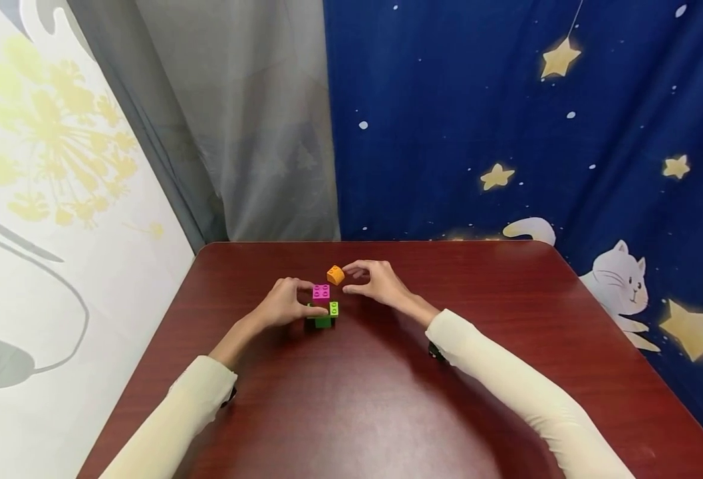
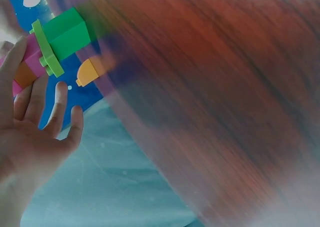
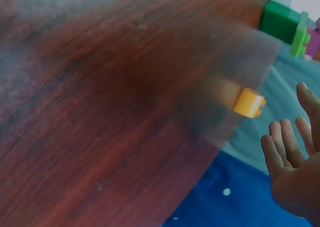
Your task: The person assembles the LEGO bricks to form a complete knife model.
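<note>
A small stack of toy building bricks stands on the table, with a green brick (image 1: 323, 322) at its base. Above that come a lime-green plate (image 1: 334, 309) and a magenta brick (image 1: 321, 291) on top; the left wrist view also shows an orange brick (image 2: 25, 75) within the stack. My left hand (image 1: 283, 303) holds the upper stack between thumb and fingers. Behind the stack, a loose yellow-orange brick (image 1: 335, 274) with a curved side rests on the table. To its right my right hand (image 1: 381, 283) hovers, fingers apart and loosely bent, holding nothing.
The dark red wooden table (image 1: 351, 412) has rounded far corners. Beyond its far edge hang a grey curtain (image 1: 267, 133) and a blue curtain (image 1: 435, 120) with stars. A white patterned panel (image 1: 40, 266) runs along the left side.
</note>
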A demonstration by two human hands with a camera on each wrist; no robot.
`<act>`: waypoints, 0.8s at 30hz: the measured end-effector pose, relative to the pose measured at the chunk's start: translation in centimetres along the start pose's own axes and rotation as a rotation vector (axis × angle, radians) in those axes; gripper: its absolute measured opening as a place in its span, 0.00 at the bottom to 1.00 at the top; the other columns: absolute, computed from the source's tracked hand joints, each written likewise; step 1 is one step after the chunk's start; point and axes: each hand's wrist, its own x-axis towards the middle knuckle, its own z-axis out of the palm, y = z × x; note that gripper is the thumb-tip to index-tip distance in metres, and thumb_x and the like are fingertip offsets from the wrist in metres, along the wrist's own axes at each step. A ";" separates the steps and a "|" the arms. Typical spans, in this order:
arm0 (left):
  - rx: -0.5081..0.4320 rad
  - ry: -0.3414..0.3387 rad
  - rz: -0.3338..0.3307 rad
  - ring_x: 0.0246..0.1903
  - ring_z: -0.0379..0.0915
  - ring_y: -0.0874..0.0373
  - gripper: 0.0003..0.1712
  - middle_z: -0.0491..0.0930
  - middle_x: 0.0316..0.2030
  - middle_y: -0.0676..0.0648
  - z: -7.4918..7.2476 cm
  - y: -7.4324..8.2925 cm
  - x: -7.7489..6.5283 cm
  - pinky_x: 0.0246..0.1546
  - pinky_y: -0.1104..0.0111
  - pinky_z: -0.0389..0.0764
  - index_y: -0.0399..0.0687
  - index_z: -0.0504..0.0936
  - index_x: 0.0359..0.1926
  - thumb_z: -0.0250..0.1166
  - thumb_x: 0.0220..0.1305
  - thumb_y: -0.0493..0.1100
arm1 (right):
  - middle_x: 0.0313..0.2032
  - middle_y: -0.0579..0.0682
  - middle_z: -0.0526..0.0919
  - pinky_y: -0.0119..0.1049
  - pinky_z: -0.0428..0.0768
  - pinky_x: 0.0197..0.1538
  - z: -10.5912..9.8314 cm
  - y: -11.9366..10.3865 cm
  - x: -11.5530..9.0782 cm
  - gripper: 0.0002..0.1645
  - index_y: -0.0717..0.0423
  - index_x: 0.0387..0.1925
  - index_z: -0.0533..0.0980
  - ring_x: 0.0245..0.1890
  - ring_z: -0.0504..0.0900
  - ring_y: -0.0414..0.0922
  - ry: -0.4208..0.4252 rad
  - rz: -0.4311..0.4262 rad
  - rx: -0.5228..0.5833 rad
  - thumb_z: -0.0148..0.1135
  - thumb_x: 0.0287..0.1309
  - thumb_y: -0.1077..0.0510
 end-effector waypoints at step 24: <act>-0.023 -0.006 -0.010 0.33 0.73 0.58 0.35 0.89 0.45 0.48 0.1 0.0 -0.1 0.38 0.65 0.79 0.43 0.88 0.54 0.83 0.50 0.59 | 0.53 0.54 0.88 0.39 0.83 0.56 3.5 2.7 4.3 0.28 0.54 0.60 0.83 0.51 0.88 0.48 -0.094 0.122 -0.125 0.79 0.58 0.53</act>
